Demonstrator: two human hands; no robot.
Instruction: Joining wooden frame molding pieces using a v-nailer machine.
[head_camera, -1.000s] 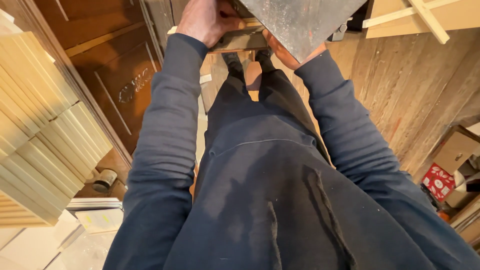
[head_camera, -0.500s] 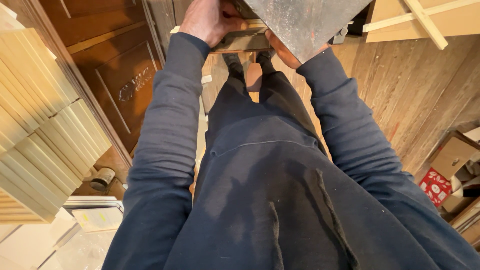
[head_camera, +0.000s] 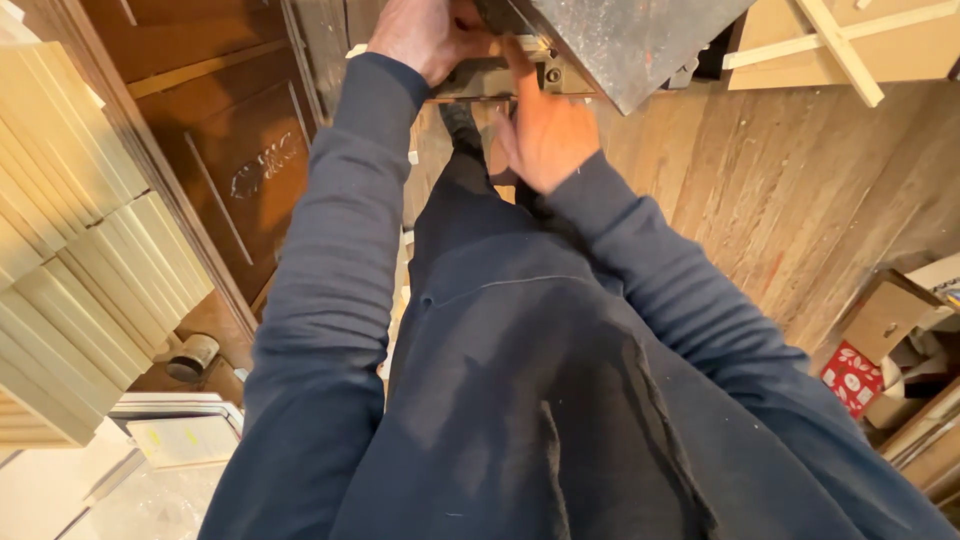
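Observation:
A grey metal machine table (head_camera: 640, 40) juts in at the top of the view, with a wooden strip (head_camera: 500, 75) lying along its near edge. My left hand (head_camera: 425, 35) is at the top, its fingers curled over the left end of the strip. My right hand (head_camera: 545, 125) sits just below the metal edge, fingers spread, with the fingertips touching the strip's underside. Both arms wear dark blue sleeves. The top edge of the view cuts off part of the left hand.
Pale wooden boards (head_camera: 70, 240) are stacked at the left. A dark wooden panel (head_camera: 220, 150) leans beside them. A light wood frame (head_camera: 840, 50) lies at the top right on the plank floor (head_camera: 800, 190). Cardboard boxes (head_camera: 890, 330) stand at the right edge.
My right hand has come out from under the metal table and now shows in full with its fingers spread. The view has shifted slightly downward.

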